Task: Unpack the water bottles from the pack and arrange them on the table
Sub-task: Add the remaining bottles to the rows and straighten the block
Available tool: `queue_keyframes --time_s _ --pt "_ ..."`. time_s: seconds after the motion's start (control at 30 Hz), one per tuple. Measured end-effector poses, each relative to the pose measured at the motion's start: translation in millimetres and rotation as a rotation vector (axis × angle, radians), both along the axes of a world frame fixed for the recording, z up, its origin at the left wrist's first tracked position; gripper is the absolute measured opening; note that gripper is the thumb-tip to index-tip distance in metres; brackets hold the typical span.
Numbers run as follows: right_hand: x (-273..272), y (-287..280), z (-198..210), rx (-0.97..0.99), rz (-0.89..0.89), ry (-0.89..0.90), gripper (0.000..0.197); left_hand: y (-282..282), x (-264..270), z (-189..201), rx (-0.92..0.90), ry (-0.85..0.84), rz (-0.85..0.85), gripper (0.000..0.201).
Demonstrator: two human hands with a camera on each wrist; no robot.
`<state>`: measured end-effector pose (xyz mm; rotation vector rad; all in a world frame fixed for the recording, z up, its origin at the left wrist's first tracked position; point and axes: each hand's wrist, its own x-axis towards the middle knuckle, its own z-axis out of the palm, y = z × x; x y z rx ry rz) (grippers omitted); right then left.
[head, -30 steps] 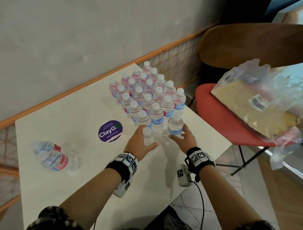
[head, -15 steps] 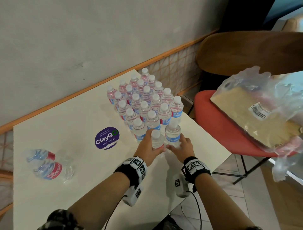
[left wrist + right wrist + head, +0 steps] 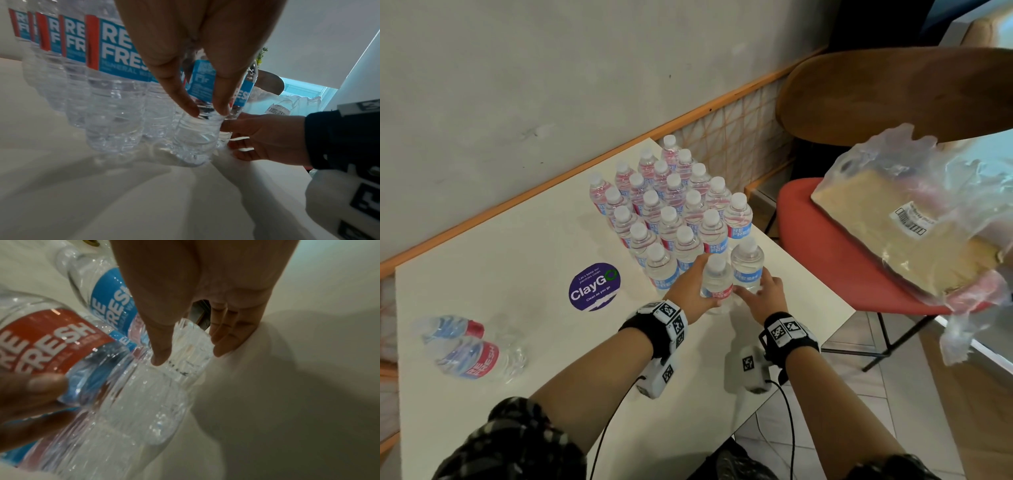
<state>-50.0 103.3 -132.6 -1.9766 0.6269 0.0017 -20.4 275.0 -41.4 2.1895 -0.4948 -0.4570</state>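
At the near edge of the upright bottle block (image 3: 671, 205) on the white table (image 3: 517, 394), a clear blue-labelled water bottle (image 3: 717, 284) is gripped by the left hand (image 3: 688, 294); the neighbouring bottle (image 3: 746, 263) is pinched low by the right hand (image 3: 763, 298); both should be slid flush, kept upright

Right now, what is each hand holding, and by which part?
Left hand grips the near bottle round its lower body, below the label. Right hand pinches the bottle beside it low on the body, near the base.

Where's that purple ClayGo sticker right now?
Head view: the ClayGo sticker lies flat on the white table, just left of the bottle block.
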Motion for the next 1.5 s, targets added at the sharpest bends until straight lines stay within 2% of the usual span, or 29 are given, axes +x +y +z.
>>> queue_keyframes --time_s 0.13,0.2,0.33,0.4,0.47,0.57,0.63,0.77,0.87,1.0,1.13,1.23,1.3,1.4,1.5 --pt "-4 -3 -1 0.007 -0.055 -0.017 0.066 -16 -5 -9 0.094 -0.046 0.118 0.077" --pt "-6 -5 0 0.005 -0.062 -0.019 0.064 -24 -11 -14 0.069 -0.033 0.146 0.075" --pt "-7 -8 1 -0.001 -0.053 -0.018 0.061 -27 -12 -16 0.048 0.104 0.027 0.085" --pt "-7 -9 1 0.003 -0.05 -0.015 0.062 -23 -9 -17 0.047 0.139 0.006 0.079" --pt "-7 -9 0 0.01 -0.048 -0.014 0.064 -19 -7 -20 0.042 0.145 0.053 0.072" --pt "-5 -12 1 0.025 -0.056 -0.005 0.067 -19 -3 -28 0.089 0.117 0.137 0.072" --pt "-4 -15 1 0.039 -0.057 -0.002 0.068 -25 -1 -31 0.124 0.094 0.177 0.074" --pt "-4 -27 3 0.051 -0.047 -0.021 0.068 -38 -2 -35 0.049 0.156 0.179 0.085" --pt "-2 -37 2 0.076 -0.038 -0.021 0.071 -37 2 -43 0.085 0.183 0.149 0.077" --pt "-2 -45 -1 0.134 -0.04 -0.008 0.074 -40 8 -43 0.082 0.2 0.192 0.08" --pt "2 -47 -1 0.117 -0.019 -0.052 0.066 -55 16 -40 0.108 0.114 0.211 0.071" --pt "5 -47 0 0.086 -0.027 -0.057 0.066 -61 20 -46 0.117 0.137 0.277 0.069" --pt "6 -47 -1 0.103 -0.053 -0.058 0.068 -62 20 -49 0.163 0.163 0.269 0.071" --pt "7 -47 -2 0.129 -0.079 -0.065 0.065 -61 20 -53 0.234 0.177 0.262 0.06" --pt "11 -50 -3 0.108 -0.054 -0.074 0.061 -61 18 -55 0.222 0.158 0.26 0.058"
